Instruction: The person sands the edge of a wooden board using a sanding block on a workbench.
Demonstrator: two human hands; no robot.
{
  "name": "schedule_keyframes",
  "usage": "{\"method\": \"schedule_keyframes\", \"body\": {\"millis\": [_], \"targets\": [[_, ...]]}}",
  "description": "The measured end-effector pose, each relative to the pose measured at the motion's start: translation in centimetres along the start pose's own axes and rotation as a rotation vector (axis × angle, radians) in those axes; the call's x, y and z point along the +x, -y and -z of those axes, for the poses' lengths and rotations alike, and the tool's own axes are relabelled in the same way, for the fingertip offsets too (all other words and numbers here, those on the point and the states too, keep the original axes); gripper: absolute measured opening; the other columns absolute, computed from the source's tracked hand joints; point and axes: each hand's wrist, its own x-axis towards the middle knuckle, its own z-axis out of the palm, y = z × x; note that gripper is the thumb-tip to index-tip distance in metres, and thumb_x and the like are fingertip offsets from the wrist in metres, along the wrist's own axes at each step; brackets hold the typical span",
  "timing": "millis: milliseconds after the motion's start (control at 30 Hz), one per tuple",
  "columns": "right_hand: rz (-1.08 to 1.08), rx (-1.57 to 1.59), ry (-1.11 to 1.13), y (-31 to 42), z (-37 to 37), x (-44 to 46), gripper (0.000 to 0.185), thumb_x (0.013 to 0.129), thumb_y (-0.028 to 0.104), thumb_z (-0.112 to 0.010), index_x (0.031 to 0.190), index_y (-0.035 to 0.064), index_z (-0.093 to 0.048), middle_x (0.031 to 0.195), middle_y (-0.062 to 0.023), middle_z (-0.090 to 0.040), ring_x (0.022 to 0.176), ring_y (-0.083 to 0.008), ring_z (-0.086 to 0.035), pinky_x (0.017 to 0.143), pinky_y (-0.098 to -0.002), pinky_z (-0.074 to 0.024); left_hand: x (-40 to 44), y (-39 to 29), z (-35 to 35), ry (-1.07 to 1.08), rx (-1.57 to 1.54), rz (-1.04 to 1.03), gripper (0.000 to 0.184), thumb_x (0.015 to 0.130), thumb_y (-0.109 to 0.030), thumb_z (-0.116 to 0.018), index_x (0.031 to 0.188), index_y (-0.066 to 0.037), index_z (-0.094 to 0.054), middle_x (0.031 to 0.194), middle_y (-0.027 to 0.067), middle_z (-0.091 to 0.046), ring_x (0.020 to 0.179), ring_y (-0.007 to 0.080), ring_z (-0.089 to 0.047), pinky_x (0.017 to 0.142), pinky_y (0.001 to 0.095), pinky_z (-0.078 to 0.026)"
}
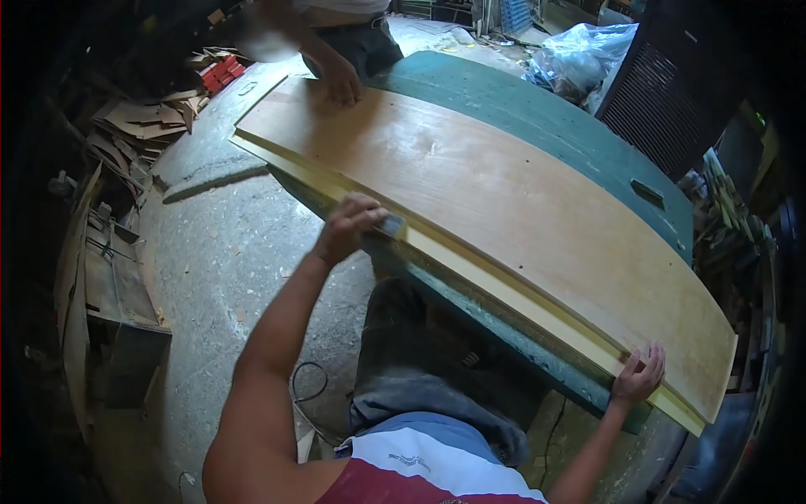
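A long light-brown wooden panel (470,185) lies on top of a pale yellow board (470,267), whose edge sticks out along my side. My left hand (348,225) is closed on a small greyish block (391,224) at that near edge. The block is slightly blurred, and I cannot tell its exact kind. At the right end, my right hand (638,380) grips the near edge of the panel, its fingers curled over the top. Across the panel, another person's hand (342,82) presses on the far left part.
A green worktable (487,92) supports the boards. Scrap wood pieces (143,126) and red items (222,74) lie at left. A clear plastic bag (579,55) and a dark louvred panel (663,84) stand beyond. A cable (311,382) loops on the concrete floor (227,252).
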Motion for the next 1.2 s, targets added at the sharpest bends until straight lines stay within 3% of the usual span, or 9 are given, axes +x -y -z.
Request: {"method": "schedule_keyframes", "body": {"millis": [167, 433, 667, 767, 800, 867, 1033, 1133, 1200], "targets": [[0.005, -0.030, -0.043, -0.1, -0.5, 0.0, 0.046, 0.101, 0.038, -0.063, 0.133, 0.0057, -0.066, 0.145, -0.0154, -0.063, 0.138, -0.0356, -0.054, 0.117, -0.0502, -0.0355, 0.4, 1.6, -0.5, -0.033, 0.031, -0.065, 0.036, 0.078, 0.003, -0.075, 0.111, -0.010, -0.076, 0.114, 0.0105, -0.072, 0.111, 0.0328, -0.067, 0.099, 0.0457, -0.056], [-0.020, -0.023, -0.009, 0.3, -0.1, 0.0, 0.045, 0.099, 0.038, -0.063, 0.133, 0.0070, -0.066, 0.143, -0.0144, -0.063, 0.138, -0.0355, -0.054, 0.119, -0.0517, -0.0342, 6.4, -19.3, -8.1, 0.082, -0.269, -0.273, 0.045, 0.081, -0.010, -0.068, 0.125, -0.011, -0.072, 0.124, 0.0106, -0.068, 0.115, 0.0307, -0.064, 0.105, 0.0512, -0.049], [-0.055, -0.011, -0.034, 1.5, 0.5, 0.3, 0.050, 0.096, 0.040, -0.062, 0.133, 0.0070, -0.065, 0.144, -0.0151, -0.062, 0.139, -0.0365, -0.053, 0.120, -0.0549, -0.0318, 4.5, -6.8, -5.0, -0.008, -0.063, -0.168, 0.039, 0.070, -0.013, -0.084, 0.108, -0.012, -0.079, 0.108, 0.0072, -0.073, 0.104, 0.0298, -0.068, 0.095, 0.0456, -0.055], [-0.039, 0.013, -0.048, 0.0, -0.6, -1.3, 0.051, 0.094, 0.038, -0.062, 0.133, 0.0053, -0.065, 0.145, -0.0167, -0.061, 0.139, -0.0379, -0.052, 0.120, -0.0553, -0.0321, 3.3, -9.0, -8.0, 0.156, -0.170, -0.311, 0.030, 0.076, -0.016, -0.080, 0.106, -0.014, -0.079, 0.112, 0.0081, -0.072, 0.109, 0.0295, -0.068, 0.099, 0.0483, -0.053], [-0.042, 0.034, -0.056, -0.7, -1.8, -1.4, 0.051, 0.094, 0.037, -0.062, 0.133, 0.0048, -0.064, 0.145, -0.0170, -0.061, 0.140, -0.0381, -0.051, 0.120, -0.0553, -0.0311, 5.7, -13.1, -8.1, 0.149, -0.432, -0.365, 0.029, 0.075, -0.016, -0.079, 0.104, -0.013, -0.076, 0.115, 0.0051, -0.073, 0.113, 0.0287, -0.067, 0.099, 0.0484, -0.050], [-0.061, 0.048, -0.040, 0.2, -1.2, -0.9, 0.050, 0.094, 0.035, -0.061, 0.133, 0.0038, -0.063, 0.146, -0.0173, -0.060, 0.141, -0.0381, -0.050, 0.122, -0.0555, -0.0289, 6.9, -19.9, -11.4, 0.221, -0.503, -0.331, 0.037, 0.082, -0.023, -0.064, 0.115, -0.012, -0.076, 0.127, 0.0081, -0.067, 0.117, 0.0289, -0.063, 0.099, 0.0477, -0.049], [-0.090, 0.009, 0.002, 1.6, 0.6, -0.1, 0.050, 0.096, 0.036, -0.061, 0.134, 0.0031, -0.063, 0.146, -0.0173, -0.060, 0.143, -0.0374, -0.049, 0.123, -0.0563, -0.0266, 10.3, -32.5, -14.3, 0.188, -0.303, -0.367, 0.048, 0.086, -0.028, -0.062, 0.127, -0.004, -0.065, 0.114, 0.0067, -0.061, 0.108, 0.0245, -0.059, 0.092, 0.0391, -0.047], [-0.112, 0.019, 0.056, 1.7, 1.2, -0.4, 0.051, 0.096, 0.038, -0.060, 0.135, 0.0035, -0.062, 0.147, -0.0173, -0.059, 0.143, -0.0369, -0.048, 0.124, -0.0575, -0.0255, 8.8, -28.0, -12.7, 0.227, -0.150, -0.366, 0.046, 0.087, -0.027, -0.062, 0.131, -0.013, -0.064, 0.113, 0.0048, -0.062, 0.111, 0.0225, -0.061, 0.099, 0.0472, -0.046], [-0.108, 0.015, 0.026, 1.9, 1.0, -0.1, 0.051, 0.096, 0.038, -0.060, 0.133, 0.0032, -0.062, 0.146, -0.0174, -0.059, 0.143, -0.0372, -0.048, 0.123, -0.0580, -0.0255, 8.5, -22.4, -9.7, 0.267, -0.069, -0.360, 0.044, 0.087, -0.023, -0.067, 0.131, -0.021, -0.068, 0.126, 0.0023, -0.064, 0.114, 0.0201, -0.064, 0.103, 0.0570, -0.044]]}}
